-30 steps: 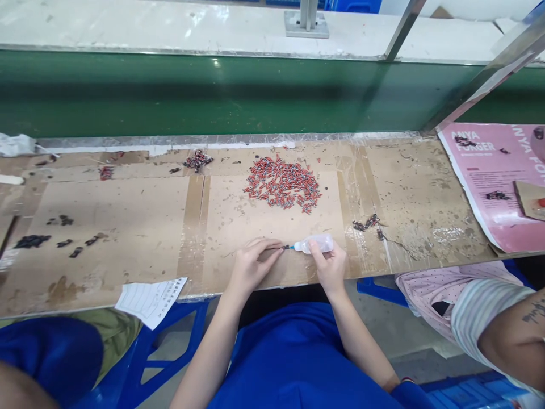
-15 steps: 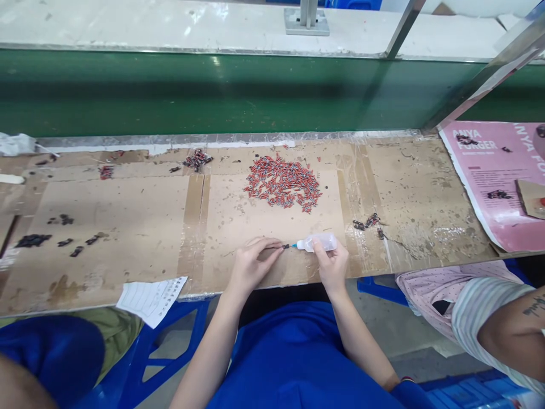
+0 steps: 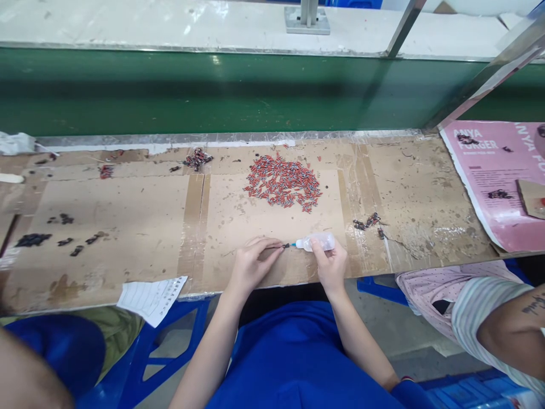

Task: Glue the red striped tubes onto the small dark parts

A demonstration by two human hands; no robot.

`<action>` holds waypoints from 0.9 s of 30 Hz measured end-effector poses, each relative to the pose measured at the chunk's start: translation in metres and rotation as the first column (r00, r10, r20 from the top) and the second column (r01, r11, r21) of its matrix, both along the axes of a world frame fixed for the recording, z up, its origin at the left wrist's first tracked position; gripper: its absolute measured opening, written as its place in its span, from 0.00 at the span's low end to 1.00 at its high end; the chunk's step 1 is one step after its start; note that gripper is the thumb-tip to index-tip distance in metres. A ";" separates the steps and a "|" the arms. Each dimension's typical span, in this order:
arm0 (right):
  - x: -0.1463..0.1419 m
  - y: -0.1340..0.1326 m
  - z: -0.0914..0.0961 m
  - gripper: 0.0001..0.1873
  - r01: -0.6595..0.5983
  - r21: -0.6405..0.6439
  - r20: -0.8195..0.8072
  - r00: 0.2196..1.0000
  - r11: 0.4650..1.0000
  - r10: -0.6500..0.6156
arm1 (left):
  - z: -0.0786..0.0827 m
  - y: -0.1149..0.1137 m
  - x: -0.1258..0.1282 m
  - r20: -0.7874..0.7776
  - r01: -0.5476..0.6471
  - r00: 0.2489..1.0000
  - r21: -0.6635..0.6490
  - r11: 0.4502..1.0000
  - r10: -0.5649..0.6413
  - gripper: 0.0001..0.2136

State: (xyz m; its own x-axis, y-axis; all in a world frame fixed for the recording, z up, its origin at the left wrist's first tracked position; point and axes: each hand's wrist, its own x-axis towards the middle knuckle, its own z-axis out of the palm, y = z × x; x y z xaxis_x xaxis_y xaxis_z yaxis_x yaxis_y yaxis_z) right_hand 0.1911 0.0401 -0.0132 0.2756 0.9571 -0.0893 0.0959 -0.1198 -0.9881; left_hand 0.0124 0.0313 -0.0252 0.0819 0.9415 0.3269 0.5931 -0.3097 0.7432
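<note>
My left hand [image 3: 252,264] rests on the cardboard-covered bench [image 3: 140,227] and pinches a small dark part [image 3: 284,246] between thumb and fingertips. My right hand [image 3: 330,264] grips a small clear squeeze bottle [image 3: 317,242] lying sideways, its blue nozzle touching the dark part. A heap of several small red and grey parts [image 3: 283,184] lies just beyond both hands.
Small clusters of dark parts lie at the left [image 3: 33,240], at the back [image 3: 197,159] and to the right [image 3: 366,221]. A paper slip [image 3: 151,298] hangs over the front edge. A pink poster [image 3: 496,176] covers the right end. Other people sit at both sides. A green conveyor [image 3: 213,94] runs behind.
My right hand with the bottle shifted a little right, then back left towards the part. My left hand has stayed in place.
</note>
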 end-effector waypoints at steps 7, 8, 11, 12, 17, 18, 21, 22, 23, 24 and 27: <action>0.003 -0.001 -0.004 0.13 0.109 0.036 -0.068 0.992 0.993 -0.107 | -0.002 -0.001 -0.001 0.020 -0.008 1.000 -0.034 0.999 0.008 0.03; 0.004 -0.001 -0.006 0.13 0.138 0.043 -0.101 0.986 0.989 -0.134 | -0.001 -0.001 -0.001 0.027 -0.008 1.000 -0.045 0.999 0.009 0.04; 0.009 0.002 -0.008 0.14 0.208 0.078 -0.168 0.967 0.975 -0.193 | 0.004 0.001 -0.003 0.051 0.017 0.999 -0.095 0.995 -0.013 0.06; 0.010 0.003 -0.008 0.16 0.212 0.097 -0.171 0.966 0.972 -0.193 | 0.007 0.002 -0.003 0.054 0.027 0.998 -0.106 0.994 -0.021 0.07; 0.016 0.017 -0.006 0.22 0.123 0.212 -0.141 0.986 0.969 -0.094 | 0.014 0.028 -0.015 -0.011 -0.119 0.993 -0.006 0.993 0.119 0.06; 0.016 0.019 -0.007 0.22 0.102 0.220 -0.122 0.990 0.970 -0.077 | 0.013 0.037 -0.019 -0.034 -0.156 0.987 0.030 0.987 0.157 0.06; 0.016 0.025 -0.011 0.24 0.047 0.189 -0.022 0.999 0.981 -0.044 | 0.005 0.066 -0.027 -0.148 -0.139 0.977 0.111 0.984 0.155 0.06; 0.016 0.026 -0.012 0.25 0.033 0.180 0.014 0.999 0.983 -0.036 | 0.002 0.074 -0.029 -0.194 -0.118 0.971 0.132 0.984 0.143 0.06; 0.017 0.026 -0.013 0.27 0.022 0.179 0.046 0.998 0.984 -0.031 | -0.002 0.082 -0.029 -0.234 -0.101 0.963 0.147 0.984 0.134 0.06; 0.017 0.025 -0.014 0.29 0.012 0.187 0.077 0.997 0.982 -0.027 | -0.005 0.088 -0.029 -0.266 -0.094 0.955 0.157 0.983 0.133 0.06; 0.018 0.017 -0.016 0.36 0.044 0.272 0.159 0.983 0.961 -0.090 | -0.014 0.098 -0.027 -0.324 -0.098 0.935 0.159 0.982 0.146 0.07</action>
